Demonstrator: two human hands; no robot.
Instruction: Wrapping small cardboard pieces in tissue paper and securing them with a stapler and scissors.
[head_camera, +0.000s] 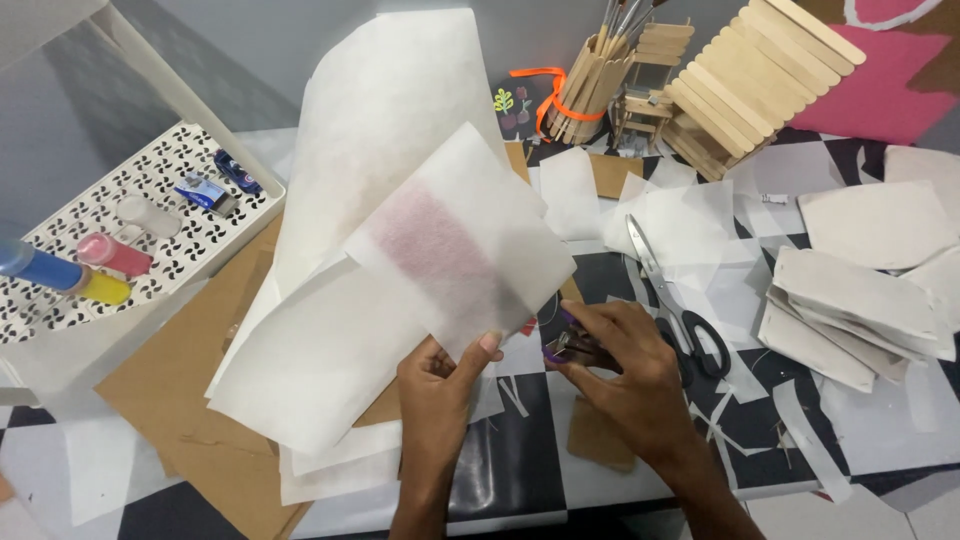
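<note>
While the left hand (437, 385) pinches a thin white paper sheet (460, 240) upright near the tabletop's (510, 455) front edge, the right hand (625, 375) closes around a small purple stapler (560, 345) just beside it. Scissors (675, 305) lie right of both hands

The small purple object (560, 345) in the right hand's (625, 375) grip is mostly covered by fingers; its kind cannot be told. A reddish patch shows blurred through the translucent white paper sheet (460, 245). The large brown cardboard sheet (190, 400) lies mostly hidden under papers. The blue-capped bottle (30, 265) is cut off at the left edge.
</note>
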